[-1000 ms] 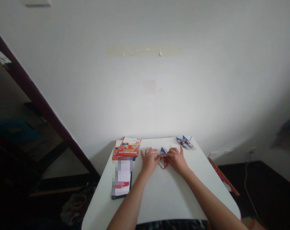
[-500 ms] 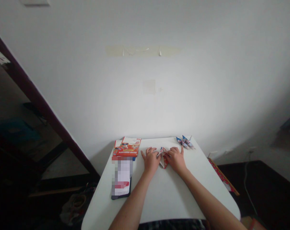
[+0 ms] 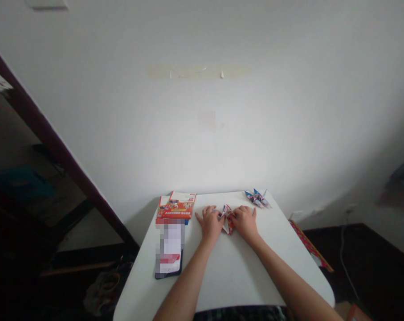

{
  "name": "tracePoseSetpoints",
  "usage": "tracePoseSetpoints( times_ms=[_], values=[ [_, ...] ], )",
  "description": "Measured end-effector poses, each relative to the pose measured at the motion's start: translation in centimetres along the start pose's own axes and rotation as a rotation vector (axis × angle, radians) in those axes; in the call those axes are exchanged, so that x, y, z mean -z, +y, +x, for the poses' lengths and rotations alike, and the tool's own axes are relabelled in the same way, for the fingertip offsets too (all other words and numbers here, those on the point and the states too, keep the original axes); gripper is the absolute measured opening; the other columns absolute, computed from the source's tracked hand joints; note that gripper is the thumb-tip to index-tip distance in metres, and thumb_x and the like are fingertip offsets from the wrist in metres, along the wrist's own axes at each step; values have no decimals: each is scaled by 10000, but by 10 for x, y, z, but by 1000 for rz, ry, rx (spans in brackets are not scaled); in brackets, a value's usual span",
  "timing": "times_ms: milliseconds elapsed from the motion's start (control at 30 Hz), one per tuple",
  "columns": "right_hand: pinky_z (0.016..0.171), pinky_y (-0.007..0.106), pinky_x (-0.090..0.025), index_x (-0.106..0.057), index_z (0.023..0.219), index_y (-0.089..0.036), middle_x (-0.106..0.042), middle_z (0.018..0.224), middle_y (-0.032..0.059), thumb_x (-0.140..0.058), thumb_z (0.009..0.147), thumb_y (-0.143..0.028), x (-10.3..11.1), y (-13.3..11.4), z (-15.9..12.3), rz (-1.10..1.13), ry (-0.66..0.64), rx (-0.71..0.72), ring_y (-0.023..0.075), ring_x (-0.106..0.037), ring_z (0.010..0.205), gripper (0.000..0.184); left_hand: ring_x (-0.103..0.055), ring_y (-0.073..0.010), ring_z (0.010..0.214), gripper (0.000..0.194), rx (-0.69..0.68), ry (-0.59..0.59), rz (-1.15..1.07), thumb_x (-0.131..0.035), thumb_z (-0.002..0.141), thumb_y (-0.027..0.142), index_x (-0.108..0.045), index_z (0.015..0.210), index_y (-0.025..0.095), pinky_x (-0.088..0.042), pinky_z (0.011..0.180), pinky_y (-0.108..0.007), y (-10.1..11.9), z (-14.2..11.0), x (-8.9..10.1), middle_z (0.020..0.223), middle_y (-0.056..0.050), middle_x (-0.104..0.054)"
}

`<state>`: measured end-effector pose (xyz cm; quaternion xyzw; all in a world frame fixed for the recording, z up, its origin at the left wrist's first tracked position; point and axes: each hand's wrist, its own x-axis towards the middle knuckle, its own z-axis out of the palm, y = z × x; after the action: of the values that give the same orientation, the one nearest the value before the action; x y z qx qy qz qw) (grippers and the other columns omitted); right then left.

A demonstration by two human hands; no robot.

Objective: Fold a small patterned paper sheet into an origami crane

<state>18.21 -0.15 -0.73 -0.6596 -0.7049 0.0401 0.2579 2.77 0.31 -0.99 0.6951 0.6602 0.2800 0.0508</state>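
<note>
A small piece of folded paper (image 3: 227,226), red, white and blue, lies low over the white table between my hands. My left hand (image 3: 211,224) has its fingers closed on the paper's left side, with the thumb out to the left. On the other side my right hand (image 3: 246,222) grips the paper's right edge, its fingertips partly hidden behind the folds. Several finished-looking folded paper pieces (image 3: 258,199), blue, white and red with pointed tips, rest together at the table's far right corner, beyond my right hand.
Red-and-white booklets (image 3: 178,206) overlap at the far left of the white table (image 3: 235,276). A phone (image 3: 170,249) with a blurred screen lies in front of them. The wall (image 3: 202,156) rises behind the table; a dark red frame (image 3: 61,142) slants at left.
Both hands keep their hold on the folded paper and have barely shifted. My right thumb sits slightly lower and nearer the hand than before.
</note>
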Motion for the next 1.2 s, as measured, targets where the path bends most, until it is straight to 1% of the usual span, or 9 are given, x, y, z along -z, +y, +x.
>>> tracePoseSetpoints(
  times_ms=[267, 500, 633, 867, 1033, 1100, 1200],
  values=[
    [1129, 676, -200, -720, 858, -227, -685, 1006, 91, -590, 943, -352, 2, -3, -1, -18, -13, -32, 290, -530, 1145, 199, -495, -303, 1329, 84, 40, -8, -35, -694, 853, 325, -738, 850, 253, -176, 1155, -767, 2, 1, 2, 1368, -47, -654],
    [1137, 684, -186, -727, 845, -226, -683, 1000, 96, -577, 950, -348, 4, -6, -2, -35, -28, -42, 301, -529, 1163, 220, -499, -292, 1313, 136, 21, 1, -56, -655, 892, 380, -751, 918, 287, -159, 1164, -755, 0, 0, 2, 1344, -40, -663],
    [1142, 683, -185, -733, 857, -230, -690, 1014, 99, -583, 949, -348, 4, -6, -2, -40, -25, -37, 299, -533, 1158, 211, -495, -292, 1317, 94, 26, -5, -38, -663, 885, 328, -737, 887, 270, -170, 1158, -757, 1, 0, 3, 1347, -44, -659],
    [1135, 675, -199, -721, 847, -232, -691, 991, 94, -609, 936, -408, 0, -5, -2, -59, -1, -20, 295, -535, 1139, 227, -461, -295, 1345, 71, 43, -33, -11, -680, 861, 314, -726, 857, 260, -160, 1172, -743, 3, 1, 2, 1393, -42, -628],
    [1130, 655, -209, -707, 814, -229, -686, 967, 95, -625, 917, -473, -4, -5, -1, -32, 43, -40, 299, -532, 1126, 278, -472, -300, 1335, 87, 46, -25, -2, -688, 845, 303, -729, 919, 280, -170, 1170, -748, 6, 1, 4, 1385, -46, -637],
    [1125, 647, -217, -714, 837, -230, -679, 990, 92, -636, 907, -477, -4, -4, -1, -1, 41, -64, 301, -528, 1131, 268, -475, -305, 1333, 112, 47, -16, -3, -690, 844, 317, -731, 943, 286, -170, 1165, -756, 7, 1, 4, 1378, -48, -641],
    [1132, 624, -216, -739, 891, -243, -663, 1080, 98, -664, 881, -457, -5, -2, 0, 46, 55, -92, 315, -503, 1177, 227, -482, -309, 1328, 128, 52, -9, -12, -689, 844, 330, -741, 954, 293, -166, 1161, -762, 7, 1, 3, 1373, -44, -646]
  ],
)
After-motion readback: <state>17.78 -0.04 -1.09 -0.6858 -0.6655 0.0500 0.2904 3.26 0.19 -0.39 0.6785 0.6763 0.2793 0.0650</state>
